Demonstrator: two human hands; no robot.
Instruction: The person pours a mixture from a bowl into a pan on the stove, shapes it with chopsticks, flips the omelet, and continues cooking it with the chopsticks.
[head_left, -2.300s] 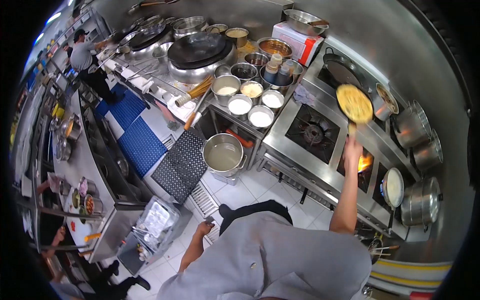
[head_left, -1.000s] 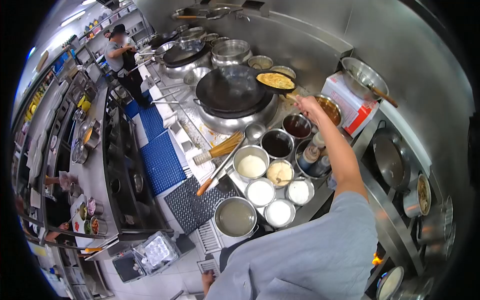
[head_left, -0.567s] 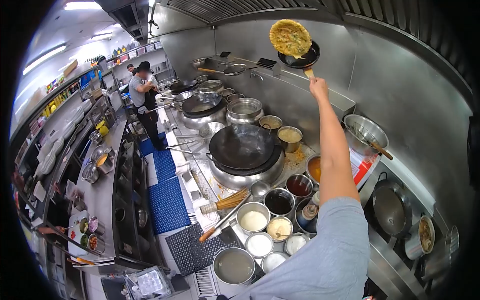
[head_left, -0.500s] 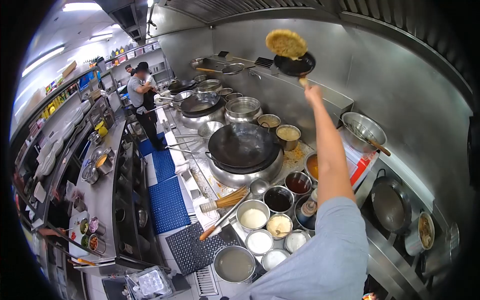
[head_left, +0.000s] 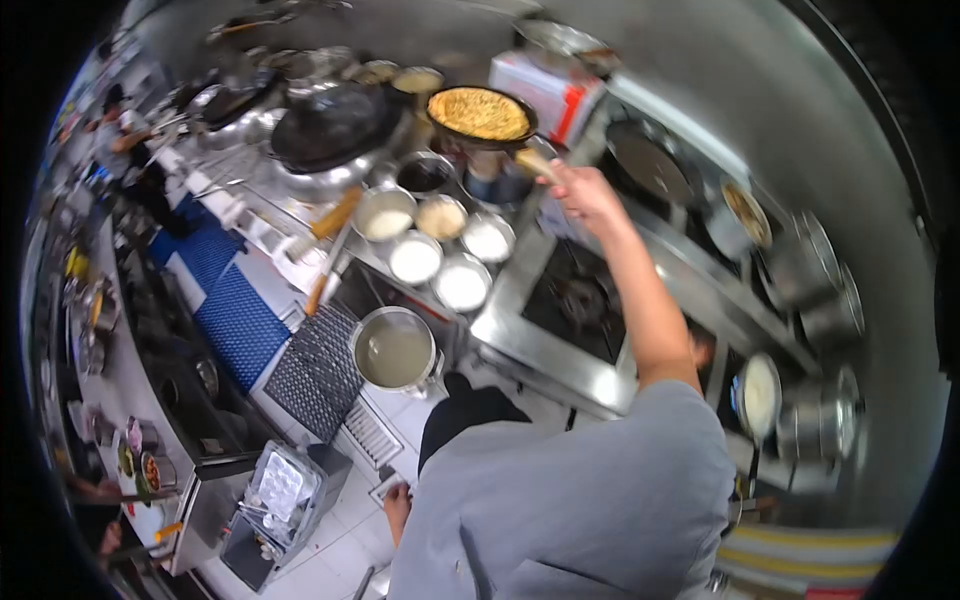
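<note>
My right hand [head_left: 585, 195] is wrapped round the light wooden handle of a small black frying pan [head_left: 533, 131], arm stretched out ahead. A round, golden, flat pancake-like piece [head_left: 480, 113] lies inside the pan and nearly fills it. The pan is above the sauce and seasoning pots, close to a bowl of dark sauce [head_left: 425, 174]. Low beside my body, my left hand [head_left: 397, 508] is partly covered by my shirt, and its fingers are too small and blurred to read.
Below the pan stand several pots of white and pale seasonings [head_left: 415, 258]. A large black wok [head_left: 335, 128] sits on the range. Under my right arm is a burner [head_left: 580, 298]. A pot of cloudy liquid [head_left: 393, 348] stands near my front. Another person [head_left: 125, 140] works at far left.
The pancake-like piece was in the air above the tilted pan; now it rests in the pan. My right hand has come down and closer with it. The view has tilted downward.
</note>
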